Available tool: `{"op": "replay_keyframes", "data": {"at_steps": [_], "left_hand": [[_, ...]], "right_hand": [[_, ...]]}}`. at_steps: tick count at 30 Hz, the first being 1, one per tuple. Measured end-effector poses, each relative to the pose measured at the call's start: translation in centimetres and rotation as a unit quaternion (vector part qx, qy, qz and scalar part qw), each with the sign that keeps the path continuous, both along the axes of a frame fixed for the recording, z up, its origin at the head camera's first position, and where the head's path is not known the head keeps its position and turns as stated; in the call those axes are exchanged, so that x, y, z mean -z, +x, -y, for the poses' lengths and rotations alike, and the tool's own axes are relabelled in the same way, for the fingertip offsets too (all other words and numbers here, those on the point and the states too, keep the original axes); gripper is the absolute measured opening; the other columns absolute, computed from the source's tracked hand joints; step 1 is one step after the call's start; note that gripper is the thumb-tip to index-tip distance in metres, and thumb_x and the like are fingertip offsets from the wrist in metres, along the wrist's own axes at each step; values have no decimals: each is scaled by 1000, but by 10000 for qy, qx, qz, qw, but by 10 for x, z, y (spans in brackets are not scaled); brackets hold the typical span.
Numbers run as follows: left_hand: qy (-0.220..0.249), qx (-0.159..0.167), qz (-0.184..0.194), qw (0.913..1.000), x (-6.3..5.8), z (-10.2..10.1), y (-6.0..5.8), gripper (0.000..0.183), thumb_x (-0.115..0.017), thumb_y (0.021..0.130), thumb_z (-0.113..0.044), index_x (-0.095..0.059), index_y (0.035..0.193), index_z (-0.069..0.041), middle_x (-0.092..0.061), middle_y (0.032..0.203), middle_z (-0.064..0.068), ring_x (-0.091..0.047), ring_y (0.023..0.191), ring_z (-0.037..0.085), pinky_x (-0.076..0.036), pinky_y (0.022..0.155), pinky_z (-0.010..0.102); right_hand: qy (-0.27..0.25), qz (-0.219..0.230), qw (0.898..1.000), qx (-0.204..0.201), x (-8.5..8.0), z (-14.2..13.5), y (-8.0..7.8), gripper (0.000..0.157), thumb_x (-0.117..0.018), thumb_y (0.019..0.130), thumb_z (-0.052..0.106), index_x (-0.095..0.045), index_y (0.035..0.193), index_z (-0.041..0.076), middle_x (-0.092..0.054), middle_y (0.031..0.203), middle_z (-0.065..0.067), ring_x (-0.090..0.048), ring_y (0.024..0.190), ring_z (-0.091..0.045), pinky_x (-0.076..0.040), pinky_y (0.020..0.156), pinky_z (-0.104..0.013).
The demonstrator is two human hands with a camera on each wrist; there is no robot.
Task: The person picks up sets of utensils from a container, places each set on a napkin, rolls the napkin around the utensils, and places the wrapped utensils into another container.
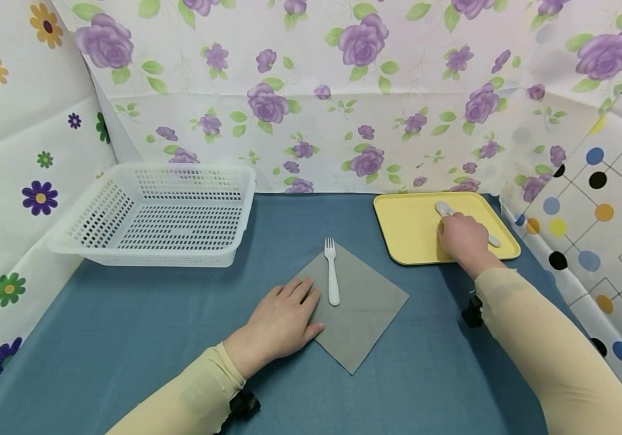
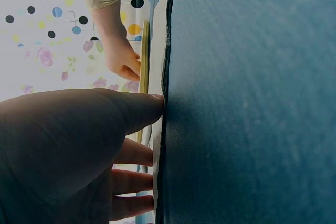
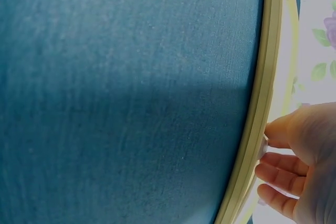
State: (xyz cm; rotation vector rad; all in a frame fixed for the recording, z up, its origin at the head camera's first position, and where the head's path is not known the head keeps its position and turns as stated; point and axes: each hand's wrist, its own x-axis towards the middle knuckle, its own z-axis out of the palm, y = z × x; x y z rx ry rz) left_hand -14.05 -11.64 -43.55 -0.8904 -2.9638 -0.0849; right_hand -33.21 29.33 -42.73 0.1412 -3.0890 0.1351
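One white eating tool (image 1: 444, 209) lies on the yellow tray (image 1: 408, 229), right under my right hand (image 1: 464, 237). It sits on a slant: one end points away from me and to the left, and the other end points to the right and closer to me. I think that slant matters most for how I move it. My thumb and fingers look like they pinch its middle, but I can't tell how tight. My right hand is much nearer to it than my left hand (image 1: 283, 320). That one lies flat, with its fingers a bit apart, on the left edge of the gray cloth (image 1: 365, 308). Just beside those fingers, the white fork (image 1: 332, 272) rests on the cloth, its prongs pointing away from me.
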Motion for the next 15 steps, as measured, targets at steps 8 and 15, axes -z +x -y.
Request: {"op": "replay_keyframes", "data": {"at_steps": [8,15], "left_hand": [[30,-2,15,10000,-1,0,1,63,-70,110,-47,-62,157,-7,-55,162,19,-51,151,37,-48,117,53],[34,-19,21,10000,0,0,0,63,-70,109,-47,-62,157,-7,-56,162,19,-51,151,37,-48,118,53]], "right_hand": [[-136,-70,9998,-149,-1,4,0,28,-50,113,8,-70,107,-10,-59,94,-30,-59,79,-44,-49,66,-54],[-284,-132,9994,-178,-4,6,3,25,-52,113,6,-70,110,-11,-58,91,-29,-57,78,-42,-48,67,-53]]}}
